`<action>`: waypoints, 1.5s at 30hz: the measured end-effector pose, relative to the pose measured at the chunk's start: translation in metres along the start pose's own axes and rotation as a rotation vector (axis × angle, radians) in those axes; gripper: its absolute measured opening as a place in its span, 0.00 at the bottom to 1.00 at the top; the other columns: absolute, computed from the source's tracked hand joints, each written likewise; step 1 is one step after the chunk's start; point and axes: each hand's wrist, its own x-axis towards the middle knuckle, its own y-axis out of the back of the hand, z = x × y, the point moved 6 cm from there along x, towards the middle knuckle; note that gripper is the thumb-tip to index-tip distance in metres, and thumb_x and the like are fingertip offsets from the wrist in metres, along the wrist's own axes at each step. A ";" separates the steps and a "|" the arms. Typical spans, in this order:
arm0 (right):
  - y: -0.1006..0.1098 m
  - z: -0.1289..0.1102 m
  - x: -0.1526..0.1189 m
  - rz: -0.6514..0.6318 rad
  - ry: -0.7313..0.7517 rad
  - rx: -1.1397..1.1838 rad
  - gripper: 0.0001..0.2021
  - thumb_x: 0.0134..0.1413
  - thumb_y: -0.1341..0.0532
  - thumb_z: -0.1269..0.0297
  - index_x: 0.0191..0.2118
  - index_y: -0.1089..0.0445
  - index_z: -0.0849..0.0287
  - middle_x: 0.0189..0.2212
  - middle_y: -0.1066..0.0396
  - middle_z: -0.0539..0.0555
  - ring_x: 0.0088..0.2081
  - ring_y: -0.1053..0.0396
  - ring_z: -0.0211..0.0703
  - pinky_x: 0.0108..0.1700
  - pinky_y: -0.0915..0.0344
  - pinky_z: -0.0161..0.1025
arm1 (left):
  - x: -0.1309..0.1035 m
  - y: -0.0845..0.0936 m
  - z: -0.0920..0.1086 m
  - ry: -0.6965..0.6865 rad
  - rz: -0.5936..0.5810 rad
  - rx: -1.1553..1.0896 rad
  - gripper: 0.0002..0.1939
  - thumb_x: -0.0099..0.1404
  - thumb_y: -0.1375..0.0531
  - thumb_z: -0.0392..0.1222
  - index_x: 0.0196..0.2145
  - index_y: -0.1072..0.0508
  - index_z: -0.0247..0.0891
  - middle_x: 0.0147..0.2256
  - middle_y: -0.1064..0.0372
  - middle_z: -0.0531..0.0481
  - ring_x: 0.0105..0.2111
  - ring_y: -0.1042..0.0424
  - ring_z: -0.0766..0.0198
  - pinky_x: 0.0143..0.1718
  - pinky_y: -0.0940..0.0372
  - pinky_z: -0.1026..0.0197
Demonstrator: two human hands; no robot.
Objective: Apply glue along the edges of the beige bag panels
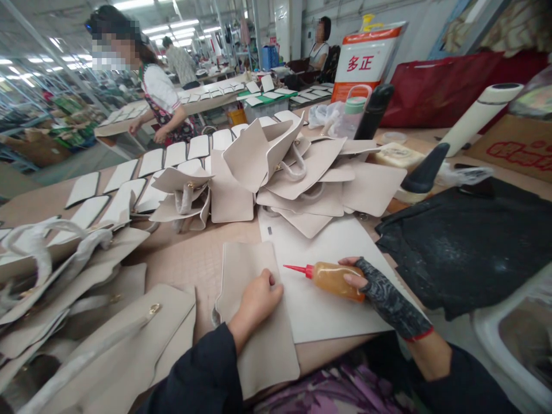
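A flat beige bag panel (263, 351) lies in front of me, partly over a white board (328, 322). My left hand (259, 299) rests on it, fingers curled in and closed near its right edge; the fingertips are partly hidden. In a dark patterned fingerless glove, my right hand (362, 276) grips an amber squeeze bottle (330, 280). Its thin red nozzle (297, 269) points left, just above the board and close to my left hand. Beyond the board is a heap of beige bag pieces (297, 184) with wrapped handles.
More beige bag pieces (142, 333) overlap at the left. Rows of white dark-edged panels (150, 163) line the table behind. Black sheets (478, 241), a white flask (483, 118) and an orange-and-white can (366, 60) stand or lie at right. A co-worker (157, 98) is across the table.
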 end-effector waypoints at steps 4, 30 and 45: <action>0.000 0.002 0.003 -0.002 0.014 -0.018 0.21 0.43 0.37 0.46 0.38 0.32 0.56 0.38 0.28 0.57 0.42 0.30 0.55 0.44 0.32 0.47 | -0.001 0.001 0.001 0.014 0.005 0.008 0.09 0.60 0.47 0.44 0.38 0.34 0.38 0.32 0.28 0.48 0.32 0.30 0.60 0.31 0.45 0.62; -0.002 0.021 0.009 -0.004 -0.151 0.404 0.17 0.44 0.36 0.52 0.38 0.32 0.56 0.34 0.29 0.52 0.39 0.32 0.49 0.40 0.37 0.42 | 0.021 0.004 0.002 0.005 0.038 0.061 0.19 0.65 0.51 0.52 0.30 0.30 0.35 0.30 0.26 0.42 0.30 0.28 0.58 0.28 0.44 0.61; 0.001 0.014 0.008 0.053 -0.064 0.212 0.17 0.44 0.36 0.52 0.38 0.31 0.57 0.35 0.29 0.54 0.37 0.32 0.47 0.40 0.35 0.42 | 0.019 0.006 0.017 0.041 0.014 0.208 0.16 0.59 0.50 0.39 0.39 0.28 0.29 0.36 0.26 0.31 0.37 0.25 0.45 0.33 0.36 0.53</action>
